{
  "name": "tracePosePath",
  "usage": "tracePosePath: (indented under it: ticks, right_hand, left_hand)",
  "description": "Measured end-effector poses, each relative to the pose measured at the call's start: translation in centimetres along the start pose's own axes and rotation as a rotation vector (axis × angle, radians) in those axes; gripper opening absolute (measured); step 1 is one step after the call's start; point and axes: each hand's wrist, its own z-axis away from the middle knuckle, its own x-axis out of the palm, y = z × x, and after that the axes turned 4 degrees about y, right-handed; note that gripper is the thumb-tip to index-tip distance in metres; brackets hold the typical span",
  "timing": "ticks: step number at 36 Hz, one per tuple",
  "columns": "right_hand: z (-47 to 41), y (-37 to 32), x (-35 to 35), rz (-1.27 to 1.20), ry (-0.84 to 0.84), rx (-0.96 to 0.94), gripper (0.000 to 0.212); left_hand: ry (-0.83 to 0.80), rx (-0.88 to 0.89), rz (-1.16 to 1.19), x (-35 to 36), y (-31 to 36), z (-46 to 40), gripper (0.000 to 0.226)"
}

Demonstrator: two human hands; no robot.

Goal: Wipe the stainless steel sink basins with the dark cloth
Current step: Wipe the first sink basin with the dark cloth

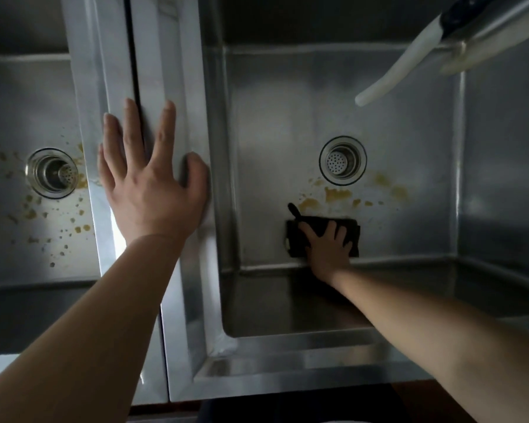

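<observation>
Two stainless steel basins lie side by side. In the right basin [409, 141], my right hand [327, 248] presses flat, fingers spread, on the folded dark cloth [293, 239] near the front wall. Yellowish stains [336, 193] mark the floor just beyond the cloth, below the round drain [342, 160]. My left hand [148, 178] rests open on the steel divider [177, 87] between the basins, its thumb over the right edge. The left basin [19, 102] has many yellow-brown spots [28, 209] around its drain [52, 173].
A white faucet spout [400, 68] with a metal body hangs over the right basin's far right corner. The front rim [287, 367] of the sink runs along the bottom, with a dark gap below it.
</observation>
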Motion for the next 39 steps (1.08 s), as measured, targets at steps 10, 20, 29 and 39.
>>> tracePosePath:
  ticks: [10, 20, 29, 39]
  right_hand:
    - [-13.5, -4.9, -10.5, 0.2, 0.449, -0.381, 0.066]
    - [-20.5, -9.5, -16.9, 0.182, 0.337, -0.332, 0.054]
    - [-9.5, -0.8, -4.6, 0.274, 0.293, -0.546, 0.056]
    - [-12.8, -3.1, -7.6, 0.248, 0.326, -0.616, 0.052]
  left_hand:
    - [-0.086, -0.044, -0.004, -1.4, 0.9, -0.1, 0.062]
    - [-0.088, -0.065, -0.005, -1.7, 1.3, -0.1, 0.062]
    - [-0.092, -0.076, 0.004, -2.0, 1.6, -0.1, 0.062]
    - [-0.128, -0.088, 0.001, -2.3, 1.7, -0.1, 0.06]
